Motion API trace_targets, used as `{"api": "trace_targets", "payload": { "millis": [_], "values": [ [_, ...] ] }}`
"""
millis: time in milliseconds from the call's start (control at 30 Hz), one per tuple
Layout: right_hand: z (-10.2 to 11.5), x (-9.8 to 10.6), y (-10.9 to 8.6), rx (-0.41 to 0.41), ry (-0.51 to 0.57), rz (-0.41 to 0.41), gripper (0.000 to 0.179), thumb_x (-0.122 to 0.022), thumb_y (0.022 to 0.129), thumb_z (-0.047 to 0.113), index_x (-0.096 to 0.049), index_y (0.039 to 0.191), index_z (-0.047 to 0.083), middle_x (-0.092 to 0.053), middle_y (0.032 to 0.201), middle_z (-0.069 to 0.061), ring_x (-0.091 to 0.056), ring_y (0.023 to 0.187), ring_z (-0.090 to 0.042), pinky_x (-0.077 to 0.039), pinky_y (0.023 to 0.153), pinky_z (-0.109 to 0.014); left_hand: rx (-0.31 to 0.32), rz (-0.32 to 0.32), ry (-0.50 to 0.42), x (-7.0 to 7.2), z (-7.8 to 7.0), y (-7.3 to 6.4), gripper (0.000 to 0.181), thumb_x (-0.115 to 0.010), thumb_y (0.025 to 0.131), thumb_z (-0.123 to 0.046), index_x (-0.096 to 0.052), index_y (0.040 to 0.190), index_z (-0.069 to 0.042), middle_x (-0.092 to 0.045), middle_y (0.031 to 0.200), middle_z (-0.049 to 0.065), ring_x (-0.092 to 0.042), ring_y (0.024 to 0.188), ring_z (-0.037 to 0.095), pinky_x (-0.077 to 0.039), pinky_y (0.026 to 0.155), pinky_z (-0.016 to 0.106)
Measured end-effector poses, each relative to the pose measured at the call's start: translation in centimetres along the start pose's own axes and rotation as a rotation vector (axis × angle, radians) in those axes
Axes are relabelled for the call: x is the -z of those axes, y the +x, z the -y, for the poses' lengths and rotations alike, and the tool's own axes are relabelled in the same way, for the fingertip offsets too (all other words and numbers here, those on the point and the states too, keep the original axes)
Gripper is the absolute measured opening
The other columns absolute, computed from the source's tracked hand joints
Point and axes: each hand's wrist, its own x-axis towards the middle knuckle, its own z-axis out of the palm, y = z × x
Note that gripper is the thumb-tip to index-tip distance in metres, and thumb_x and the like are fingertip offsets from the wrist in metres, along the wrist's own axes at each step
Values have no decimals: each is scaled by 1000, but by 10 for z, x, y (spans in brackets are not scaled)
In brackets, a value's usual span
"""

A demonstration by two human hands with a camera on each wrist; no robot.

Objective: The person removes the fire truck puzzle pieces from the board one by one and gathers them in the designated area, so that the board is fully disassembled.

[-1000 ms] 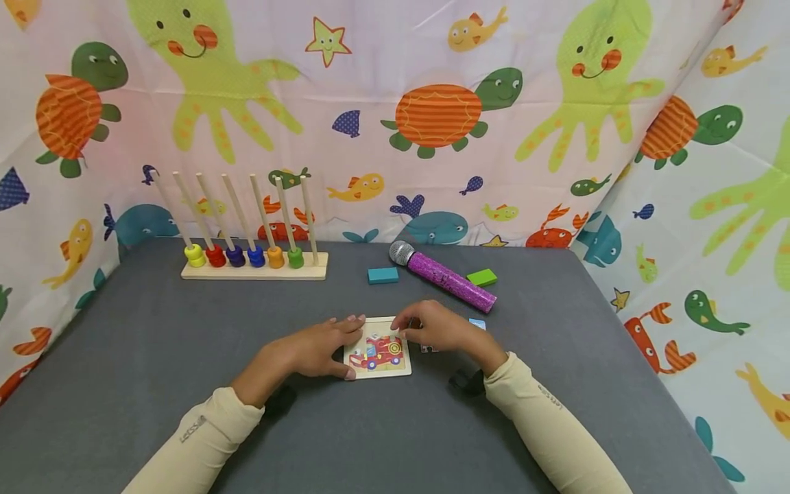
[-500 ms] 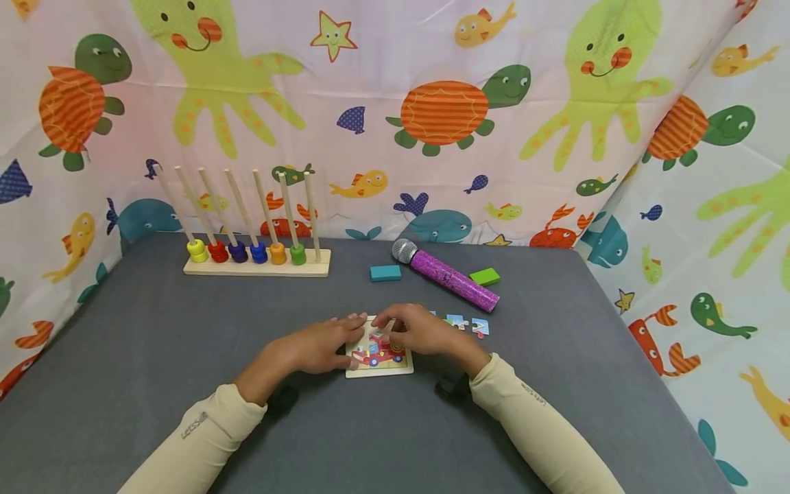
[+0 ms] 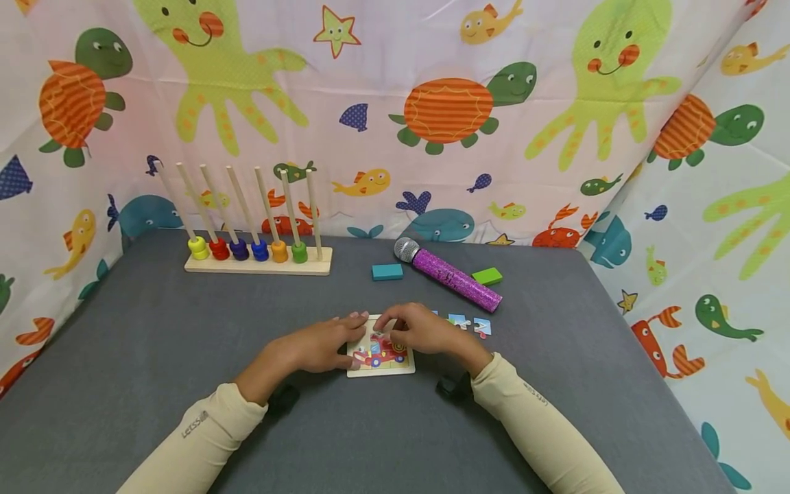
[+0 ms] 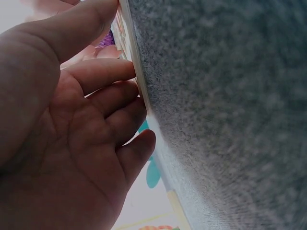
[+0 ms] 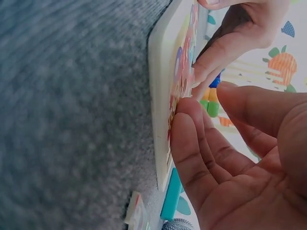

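A small wooden jigsaw board (image 3: 404,371) with a red vehicle picture lies flat on the grey table. My left hand (image 3: 317,345) rests along its left side, thumb near the lower corner and fingers by the upper one. In the left wrist view, fingertips (image 4: 129,69) meet the board's edge. My right hand (image 3: 416,329) reaches over the board's upper part from the right. In the right wrist view, its fingers (image 5: 184,139) touch the picture surface while the thumb (image 5: 240,98) stands apart from them. The right hand hides part of the picture.
Loose jigsaw pieces (image 3: 483,326) lie right of the board. Behind them are a purple glitter microphone (image 3: 457,278), a blue block (image 3: 387,272) and a green block (image 3: 487,276). A wooden peg stand (image 3: 259,269) with coloured rings stands at back left, before a printed curtain (image 3: 370,103).
My right hand has shifted left from the board's right edge to its upper middle, uncovering loose pieces on the right. The left hand stays in place on the board.
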Motion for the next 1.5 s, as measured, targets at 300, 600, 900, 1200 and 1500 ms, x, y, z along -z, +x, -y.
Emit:
{"api": "trace_targets", "payload": {
  "millis": [300,600,900,1200,1500],
  "values": [
    [4,-1,1,47,-19,-74,19,-60,93,0,-69,109,5,-67,106,-5,-60,85,-17,-50,69,-25,18,-2,-2,-1,0,1,70,-66,93,-35,-37,150,-9,-18,160,3,-17,145,22,-18,114,47],
    [5,0,1,35,-19,-72,18,-62,93,2,-69,109,6,-67,106,-3,-61,92,-19,-50,74,-25,-6,-2,-6,0,1,1,68,-66,93,-32,-37,149,-6,-19,160,8,-19,145,27,-18,113,49],
    [6,-1,2,21,-19,-57,17,-64,93,4,-69,109,6,-65,105,-5,-62,90,-17,-51,74,-26,-11,-12,3,-2,3,1,69,-67,93,-33,-38,149,-6,-20,160,7,-20,145,28,-20,113,49],
    [5,0,2,58,-14,-63,15,-63,93,4,-71,106,6,-68,92,2,-59,80,-11,-50,70,-26,-14,-16,0,-2,2,2,68,-67,93,-33,-38,149,-6,-20,160,6,-19,145,26,-19,113,48],
    [5,-2,0,20,63,15,21,-59,96,4,-69,114,6,-66,91,2,-54,74,-11,-44,65,-25,-25,-18,3,-2,1,1,69,-67,93,-32,-37,150,-6,-20,160,7,-19,145,26,-18,114,48]
  ]
}}
